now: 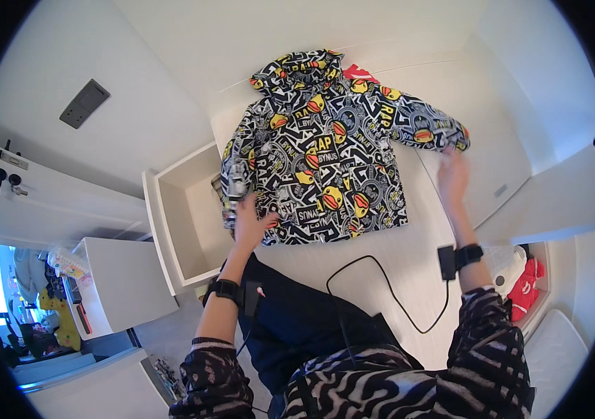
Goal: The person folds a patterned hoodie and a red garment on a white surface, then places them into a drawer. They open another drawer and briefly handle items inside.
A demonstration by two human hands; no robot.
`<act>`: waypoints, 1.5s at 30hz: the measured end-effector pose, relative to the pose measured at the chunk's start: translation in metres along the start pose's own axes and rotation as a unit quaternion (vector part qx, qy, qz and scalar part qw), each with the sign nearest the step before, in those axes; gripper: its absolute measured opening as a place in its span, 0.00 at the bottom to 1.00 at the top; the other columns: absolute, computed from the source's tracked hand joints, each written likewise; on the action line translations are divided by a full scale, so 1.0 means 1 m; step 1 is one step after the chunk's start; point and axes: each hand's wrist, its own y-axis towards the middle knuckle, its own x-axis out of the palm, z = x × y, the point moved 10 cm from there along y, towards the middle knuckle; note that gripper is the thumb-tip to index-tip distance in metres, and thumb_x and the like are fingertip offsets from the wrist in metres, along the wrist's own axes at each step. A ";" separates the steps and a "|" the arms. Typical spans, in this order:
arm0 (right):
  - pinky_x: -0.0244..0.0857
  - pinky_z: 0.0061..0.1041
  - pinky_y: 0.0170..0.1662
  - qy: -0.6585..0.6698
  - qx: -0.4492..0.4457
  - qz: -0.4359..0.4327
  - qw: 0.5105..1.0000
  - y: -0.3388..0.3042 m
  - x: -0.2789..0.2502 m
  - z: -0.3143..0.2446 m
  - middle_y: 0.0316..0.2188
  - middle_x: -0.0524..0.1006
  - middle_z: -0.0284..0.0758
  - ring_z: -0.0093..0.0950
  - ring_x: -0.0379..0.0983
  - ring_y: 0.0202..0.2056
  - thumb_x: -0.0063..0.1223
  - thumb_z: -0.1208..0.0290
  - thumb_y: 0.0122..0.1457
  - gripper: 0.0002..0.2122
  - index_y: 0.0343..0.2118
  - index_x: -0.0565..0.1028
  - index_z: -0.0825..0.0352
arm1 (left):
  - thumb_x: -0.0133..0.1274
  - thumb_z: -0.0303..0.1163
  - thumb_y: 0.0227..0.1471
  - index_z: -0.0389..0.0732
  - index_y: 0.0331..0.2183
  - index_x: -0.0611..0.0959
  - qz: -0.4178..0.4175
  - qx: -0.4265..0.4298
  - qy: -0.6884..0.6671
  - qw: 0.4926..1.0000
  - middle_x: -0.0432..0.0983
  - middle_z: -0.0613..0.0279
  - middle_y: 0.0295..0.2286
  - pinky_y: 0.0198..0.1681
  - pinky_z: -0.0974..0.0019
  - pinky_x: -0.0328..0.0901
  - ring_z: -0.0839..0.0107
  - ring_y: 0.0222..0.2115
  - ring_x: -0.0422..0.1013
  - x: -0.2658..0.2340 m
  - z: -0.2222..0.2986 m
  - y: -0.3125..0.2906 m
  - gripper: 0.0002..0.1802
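A hooded jacket (325,160) with a black, white and yellow duck print lies spread out on a pale surface (374,293), hood toward the far side. Its left sleeve hangs down along the body, while the right one reaches out to the side. My left hand (252,225) rests at the lower end of the left sleeve, thumb and fingers apart, over the jacket's lower left corner. At the cuff of the outstretched sleeve is my right hand (453,174), its fingers blurred by motion and partly merged with the cuff; its grip is unclear.
An open white drawer (165,230) juts out on the left beside the jacket. Something red (359,72) shows behind the hood. A black cable (388,279) loops across the surface to the right wrist device (447,262). Red and white cloth (526,286) lies in a compartment at right.
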 end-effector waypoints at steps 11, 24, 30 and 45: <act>0.68 0.35 0.36 0.060 0.197 -0.300 0.931 -0.141 0.101 -0.007 0.30 0.75 0.47 0.42 0.73 0.32 0.65 0.47 0.40 0.34 0.38 0.69 0.75 | 0.66 0.35 0.33 0.44 0.52 0.68 0.026 -0.319 0.140 0.937 0.70 0.46 0.42 0.43 0.55 0.64 0.50 0.44 0.67 -0.067 -0.152 0.026 0.41; 0.76 0.28 0.33 0.690 0.458 -0.273 0.491 -0.103 0.054 -0.006 0.34 0.76 0.38 0.29 0.76 0.33 0.52 0.75 0.54 0.12 0.41 0.69 0.72 | 0.47 0.40 0.57 0.37 0.44 0.73 0.018 -0.214 -0.609 0.763 0.76 0.58 0.40 0.40 0.62 0.72 0.66 0.38 0.74 -0.230 -0.134 0.067 0.19; 0.70 0.26 0.38 0.226 0.285 -0.178 0.914 -0.130 0.044 0.085 0.33 0.76 0.38 0.29 0.75 0.33 0.55 0.75 0.51 0.14 0.41 0.71 0.71 | 0.50 0.42 0.55 0.43 0.47 0.72 -0.027 -0.380 -0.585 0.716 0.74 0.57 0.42 0.41 0.52 0.69 0.60 0.40 0.73 -0.132 -0.179 -0.021 0.21; 0.62 0.14 0.23 0.427 0.266 -0.351 0.790 -0.126 0.110 -0.062 0.22 0.75 0.31 0.17 0.70 0.21 0.52 0.78 0.54 0.04 0.32 0.74 0.71 | 0.36 0.40 0.60 0.44 0.46 0.70 -0.015 -0.313 -0.746 0.587 0.73 0.56 0.44 0.55 0.38 0.52 0.54 0.48 0.67 -0.136 -0.135 -0.039 0.16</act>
